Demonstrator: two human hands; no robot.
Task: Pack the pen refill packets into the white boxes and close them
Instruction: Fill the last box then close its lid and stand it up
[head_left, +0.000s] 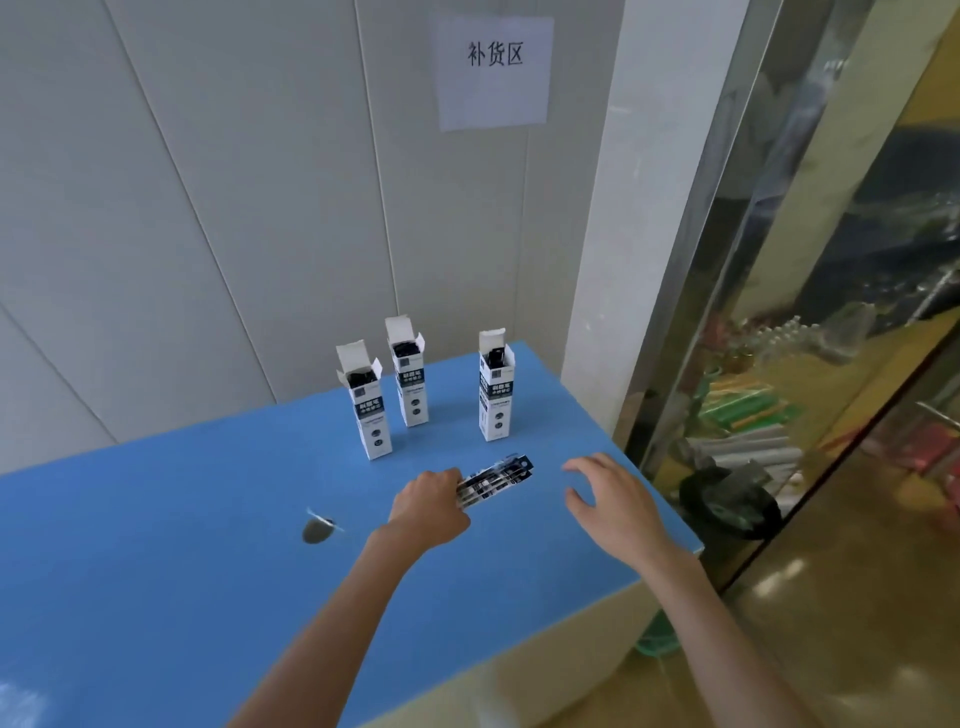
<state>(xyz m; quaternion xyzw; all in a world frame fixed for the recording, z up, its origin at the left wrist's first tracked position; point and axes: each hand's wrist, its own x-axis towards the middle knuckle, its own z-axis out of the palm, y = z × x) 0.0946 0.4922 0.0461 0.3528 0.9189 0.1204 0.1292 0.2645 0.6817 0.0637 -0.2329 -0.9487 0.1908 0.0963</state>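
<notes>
Three tall white boxes stand upright on the blue table with their top flaps open: the left box (370, 410), the middle box (409, 379) and the right box (496, 392). Dark contents show in each opening. My left hand (431, 506) grips the near end of a bundle of pen refill packets (496, 478), which lies low over the table in front of the boxes. My right hand (613, 499) hovers to the right of the bundle with fingers spread and relaxed, holding nothing.
The blue table (182, 519) ends close on the right, beside a white pillar (639, 234) and a reflective glass wall (831, 312). A small dark object (317, 530) lies on the table left of my left arm. A paper sign (493, 73) hangs on the wall behind.
</notes>
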